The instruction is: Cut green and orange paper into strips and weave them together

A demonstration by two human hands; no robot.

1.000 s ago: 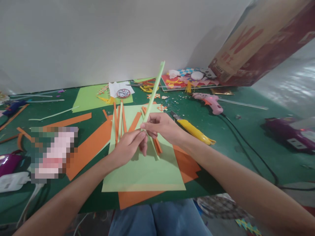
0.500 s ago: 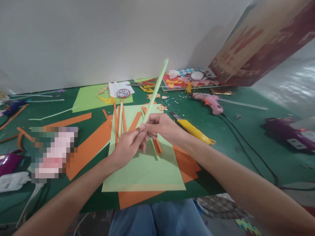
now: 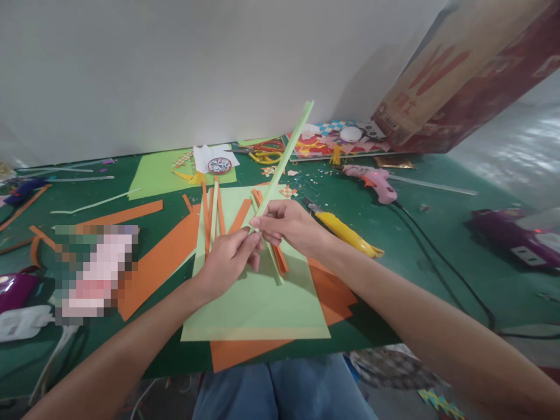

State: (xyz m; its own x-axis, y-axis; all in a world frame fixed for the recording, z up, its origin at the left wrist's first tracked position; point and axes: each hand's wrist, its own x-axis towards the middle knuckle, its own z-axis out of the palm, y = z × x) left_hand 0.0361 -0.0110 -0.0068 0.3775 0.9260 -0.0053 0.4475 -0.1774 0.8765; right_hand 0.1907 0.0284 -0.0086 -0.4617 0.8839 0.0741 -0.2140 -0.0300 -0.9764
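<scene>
A long folded light green paper strip (image 3: 286, 157) rises at a slant, up and to the right, from between my hands. My left hand (image 3: 234, 248) pinches its lower end, and my right hand (image 3: 282, 224) grips it just above with thumb and fingers. The two hands touch, so the strip's bottom end is mostly hidden. Beneath them lies a light green paper sheet (image 3: 258, 309). Orange paper strips (image 3: 206, 219) and a green strip (image 3: 214, 213) rest on its left part. More orange strips (image 3: 280, 259) stick out under my right hand.
A yellow utility knife (image 3: 347, 233) lies right of the sheet, with a pink glue gun (image 3: 371, 182) and its black cord beyond. Orange paper (image 3: 160, 265) lies to the left. Yellow-handled scissors (image 3: 265, 156) sit at the back. A cardboard box (image 3: 464, 76) leans at the upper right.
The top of the green strip has tipped further to the right. Both hands stay in nearly the same place, still holding it.
</scene>
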